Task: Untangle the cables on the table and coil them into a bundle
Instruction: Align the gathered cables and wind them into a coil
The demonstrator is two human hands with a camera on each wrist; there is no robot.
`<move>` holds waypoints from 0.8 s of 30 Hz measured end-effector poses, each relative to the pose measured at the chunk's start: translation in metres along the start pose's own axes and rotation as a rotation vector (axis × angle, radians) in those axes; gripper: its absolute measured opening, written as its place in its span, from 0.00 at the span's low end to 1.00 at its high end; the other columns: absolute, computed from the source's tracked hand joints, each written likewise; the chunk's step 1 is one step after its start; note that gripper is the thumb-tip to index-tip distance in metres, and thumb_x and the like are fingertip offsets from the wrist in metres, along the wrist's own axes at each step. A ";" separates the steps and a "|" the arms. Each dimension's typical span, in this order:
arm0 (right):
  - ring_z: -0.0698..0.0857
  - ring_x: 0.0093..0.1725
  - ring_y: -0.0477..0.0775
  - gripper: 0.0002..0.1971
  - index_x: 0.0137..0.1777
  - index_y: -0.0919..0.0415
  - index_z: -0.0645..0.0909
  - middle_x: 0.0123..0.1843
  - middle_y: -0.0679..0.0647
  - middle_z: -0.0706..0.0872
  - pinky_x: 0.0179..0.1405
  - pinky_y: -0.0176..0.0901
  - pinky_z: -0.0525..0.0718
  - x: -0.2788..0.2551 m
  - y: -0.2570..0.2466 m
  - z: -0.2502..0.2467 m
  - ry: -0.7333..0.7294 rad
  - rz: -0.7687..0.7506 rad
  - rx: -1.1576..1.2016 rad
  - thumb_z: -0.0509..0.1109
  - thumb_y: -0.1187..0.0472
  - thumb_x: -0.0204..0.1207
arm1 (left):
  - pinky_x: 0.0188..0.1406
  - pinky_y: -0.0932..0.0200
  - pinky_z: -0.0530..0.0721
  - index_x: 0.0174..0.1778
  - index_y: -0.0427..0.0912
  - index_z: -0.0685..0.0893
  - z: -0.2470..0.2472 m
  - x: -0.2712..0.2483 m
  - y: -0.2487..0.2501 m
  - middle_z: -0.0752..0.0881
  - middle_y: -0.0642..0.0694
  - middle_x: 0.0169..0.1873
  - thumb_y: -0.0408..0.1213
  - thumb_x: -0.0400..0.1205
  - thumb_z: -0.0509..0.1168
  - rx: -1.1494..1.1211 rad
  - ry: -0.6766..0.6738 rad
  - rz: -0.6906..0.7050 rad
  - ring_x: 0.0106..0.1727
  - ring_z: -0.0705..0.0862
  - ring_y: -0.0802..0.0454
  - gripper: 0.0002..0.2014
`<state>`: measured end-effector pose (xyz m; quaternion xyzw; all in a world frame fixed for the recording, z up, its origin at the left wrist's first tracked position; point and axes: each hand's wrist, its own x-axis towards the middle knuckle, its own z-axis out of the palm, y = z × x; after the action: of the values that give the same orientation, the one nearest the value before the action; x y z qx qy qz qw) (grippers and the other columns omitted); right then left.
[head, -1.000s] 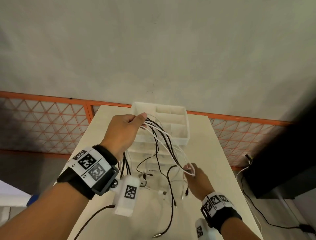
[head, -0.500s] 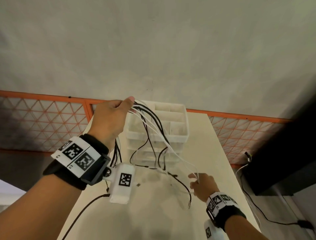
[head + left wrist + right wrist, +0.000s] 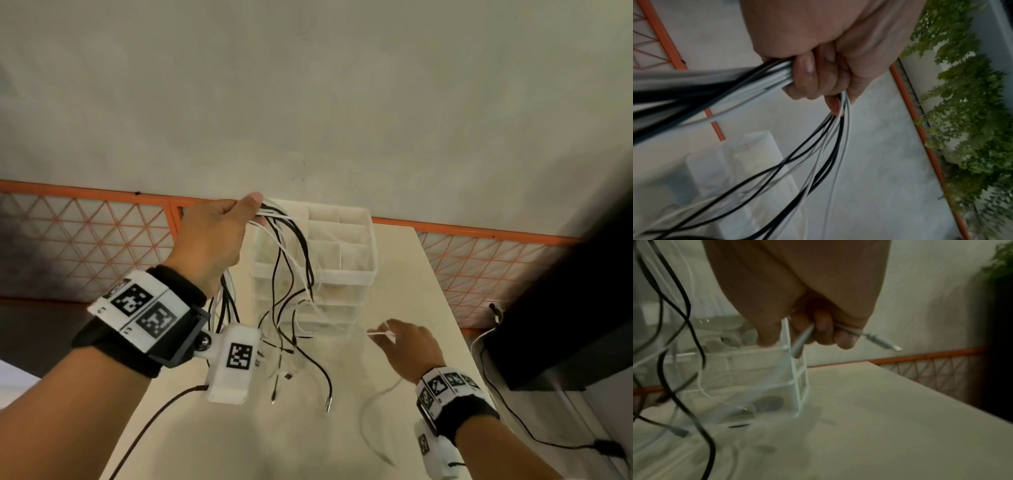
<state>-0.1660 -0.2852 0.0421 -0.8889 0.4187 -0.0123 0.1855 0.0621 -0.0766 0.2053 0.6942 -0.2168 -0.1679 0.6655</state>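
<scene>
A pale table (image 3: 394, 284) runs away from the person toward a grey wall (image 3: 308, 85), with an orange lattice fence (image 3: 85, 236) behind its far edge. At the far end of the table stands a clear drawer unit (image 3: 346, 260), topped by an open tray split into compartments. Leafy green plants (image 3: 966, 113) show beyond the fence in the left wrist view, and a dark block (image 3: 575, 301) sits off the table's right side with a thin black lead (image 3: 534, 435) trailing on the floor beside it. The left hand (image 3: 214, 243) is raised well above the table, in front of the drawer unit, its fingers (image 3: 813, 78) curled tight round a bunch of black and white cables (image 3: 291, 260). The cables arch out of the fist on both sides: one sheaf drops past the wrist, the other falls in loose loops in front of the drawers, and their plug ends hang just over the tabletop or touch it; which, I cannot tell. The right hand (image 3: 411, 346) is lower and to the right, near the tabletop and well apart from the left hand. Its fingers are curled, pinching a single white cable (image 3: 871, 337) whose plug sticks out past the fingertips. Slack from this white cable (image 3: 376, 397) curves down onto the table near the right wrist. In the right wrist view the black strands hang to the left of that hand, apart from it.
</scene>
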 end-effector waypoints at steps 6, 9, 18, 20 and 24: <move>0.75 0.76 0.55 0.53 0.86 0.40 0.52 0.77 0.50 0.73 0.77 0.63 0.73 0.001 -0.017 0.001 -0.187 -0.049 0.175 0.81 0.42 0.66 | 0.17 0.65 0.57 0.49 0.22 0.83 -0.001 0.001 0.000 0.59 0.52 0.17 0.48 0.83 0.68 -0.058 -0.089 -0.048 0.20 0.54 0.53 0.25; 0.75 0.74 0.48 0.51 0.83 0.36 0.58 0.77 0.44 0.72 0.74 0.52 0.76 -0.007 -0.065 -0.035 -0.062 -0.324 0.484 0.85 0.46 0.64 | 0.19 0.63 0.58 0.44 0.27 0.87 0.011 -0.008 -0.004 0.60 0.51 0.19 0.50 0.82 0.68 -0.010 -0.134 -0.074 0.21 0.55 0.52 0.23; 0.82 0.26 0.58 0.20 0.26 0.56 0.79 0.21 0.55 0.82 0.32 0.48 0.82 -0.001 -0.121 -0.029 0.108 -0.351 0.398 0.72 0.50 0.79 | 0.24 0.59 0.57 0.31 0.42 0.91 0.016 -0.025 0.005 0.60 0.42 0.22 0.53 0.80 0.69 0.201 -0.288 0.084 0.22 0.57 0.48 0.20; 0.79 0.32 0.60 0.23 0.22 0.51 0.74 0.23 0.51 0.79 0.36 0.47 0.78 0.006 -0.106 -0.014 0.097 -0.250 0.260 0.69 0.48 0.79 | 0.24 0.58 0.59 0.31 0.43 0.92 0.014 -0.029 0.004 0.62 0.41 0.21 0.52 0.80 0.69 0.272 -0.296 0.104 0.23 0.59 0.46 0.19; 0.82 0.44 0.63 0.15 0.40 0.47 0.84 0.39 0.56 0.88 0.43 0.48 0.80 0.014 -0.080 0.001 0.045 -0.141 0.131 0.65 0.42 0.82 | 0.19 0.62 0.59 0.32 0.43 0.92 0.016 -0.036 0.005 0.61 0.53 0.13 0.51 0.81 0.68 0.329 -0.304 0.102 0.17 0.59 0.54 0.18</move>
<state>-0.0974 -0.2490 0.0666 -0.9016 0.3574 -0.0727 0.2326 0.0223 -0.0716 0.2078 0.7485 -0.3736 -0.1991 0.5105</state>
